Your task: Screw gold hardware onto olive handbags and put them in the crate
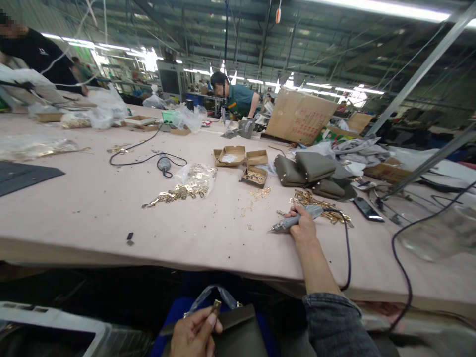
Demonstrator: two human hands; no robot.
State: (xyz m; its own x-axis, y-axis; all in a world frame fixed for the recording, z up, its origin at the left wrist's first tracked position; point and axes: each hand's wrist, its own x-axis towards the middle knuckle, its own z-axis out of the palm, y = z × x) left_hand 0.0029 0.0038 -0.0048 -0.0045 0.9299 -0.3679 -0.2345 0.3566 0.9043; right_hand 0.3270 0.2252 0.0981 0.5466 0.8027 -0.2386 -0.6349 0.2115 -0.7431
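Note:
My right hand (303, 227) rests on the beige table (92, 208), closed around a grey corded electric screwdriver (293, 220) whose tip points left. Gold metal fittings (322, 202) lie just beyond it. Below the table's edge, on my lap, my left hand (195, 334) pinches a small brass clasp (216, 306) against the top of a dark olive bag (238, 334). A strip of clear plastic (210, 295) curls up beside the clasp.
A clear bag spilling gold hardware (186, 186) lies mid-table, with small cardboard boxes (241, 161) and stacked olive bags (312, 173) behind. A phone (366, 208) and cables lie at right. Other people work at the far end, near a large carton (299, 116).

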